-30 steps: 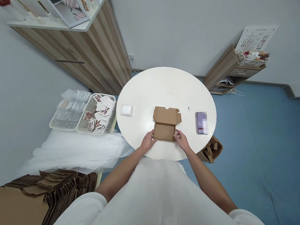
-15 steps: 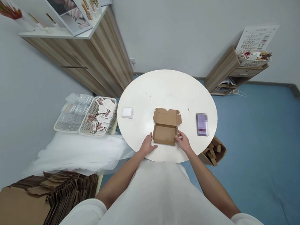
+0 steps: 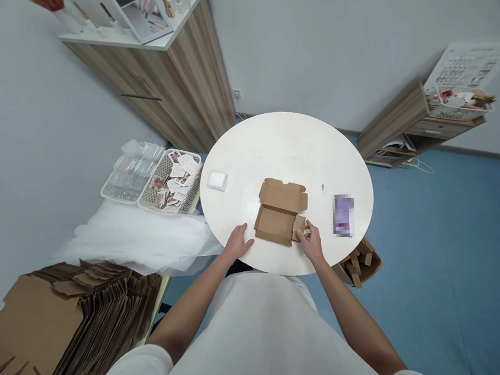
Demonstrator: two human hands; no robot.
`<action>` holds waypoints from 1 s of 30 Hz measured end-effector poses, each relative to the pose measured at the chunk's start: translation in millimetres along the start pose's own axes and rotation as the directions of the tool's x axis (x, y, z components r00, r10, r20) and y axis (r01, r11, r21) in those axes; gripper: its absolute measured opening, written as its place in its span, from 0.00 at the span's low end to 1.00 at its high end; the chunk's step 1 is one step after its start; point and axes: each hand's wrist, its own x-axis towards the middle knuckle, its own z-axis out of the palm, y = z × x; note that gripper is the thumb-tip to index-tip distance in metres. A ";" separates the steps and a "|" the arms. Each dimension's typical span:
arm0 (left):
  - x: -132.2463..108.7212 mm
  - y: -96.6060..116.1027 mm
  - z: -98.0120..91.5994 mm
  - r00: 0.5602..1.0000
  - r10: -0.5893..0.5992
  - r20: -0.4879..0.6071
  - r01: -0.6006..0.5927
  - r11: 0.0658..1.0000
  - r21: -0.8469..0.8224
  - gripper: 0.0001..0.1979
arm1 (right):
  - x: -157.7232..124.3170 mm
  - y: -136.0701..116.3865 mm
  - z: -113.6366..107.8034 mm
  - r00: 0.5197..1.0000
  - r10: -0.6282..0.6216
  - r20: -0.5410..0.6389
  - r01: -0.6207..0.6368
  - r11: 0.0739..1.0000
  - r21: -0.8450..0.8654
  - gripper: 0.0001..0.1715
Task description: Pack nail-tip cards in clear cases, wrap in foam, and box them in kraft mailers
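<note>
A small brown cardboard box [image 3: 276, 222] lies open on the round white table [image 3: 285, 147], its lid flap standing up at the back. My right hand [image 3: 311, 241] pinches the box's right side flap, which is folded outward. My left hand [image 3: 237, 243] rests flat on the table just left of the box, fingers spread and apart from it, holding nothing.
A white pad [image 3: 217, 180] lies at the table's left, a blurred purple packet [image 3: 344, 215] at its right. Baskets of clear trays [image 3: 127, 173] and cards [image 3: 173, 182] sit left. Flat cardboard blanks [image 3: 73, 311] are stacked lower left; a scrap box [image 3: 358, 260] stands under the table's right edge.
My left hand has let go of the box's left side and slid away onto the table. The right side flap now lies folded outward under my right hand. The view shifted slightly.
</note>
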 end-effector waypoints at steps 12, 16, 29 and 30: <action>32.3 -46.5 -67.2 0.965 -0.015 -0.260 0.003 0.999 -0.047 0.27 | -12.1 -62.2 31.0 0.902 -0.309 -0.302 0.290 0.951 -0.106 0.28; 63.2 -71.9 -107.6 0.943 -0.105 -0.316 0.060 0.987 -0.149 0.30 | -11.5 -116.2 91.7 0.947 -0.322 0.009 0.322 0.944 -0.072 0.22; 147.4 -101.3 -151.6 0.973 -0.143 -0.183 0.088 0.957 -0.277 0.31 | 64.8 -202.1 228.5 0.947 0.138 0.290 -0.219 0.939 0.267 0.35; 149.0 -101.6 -151.0 0.975 -0.118 -0.188 0.063 0.959 -0.276 0.30 | 66.6 -204.8 232.0 0.947 0.135 0.292 -0.223 0.930 0.292 0.36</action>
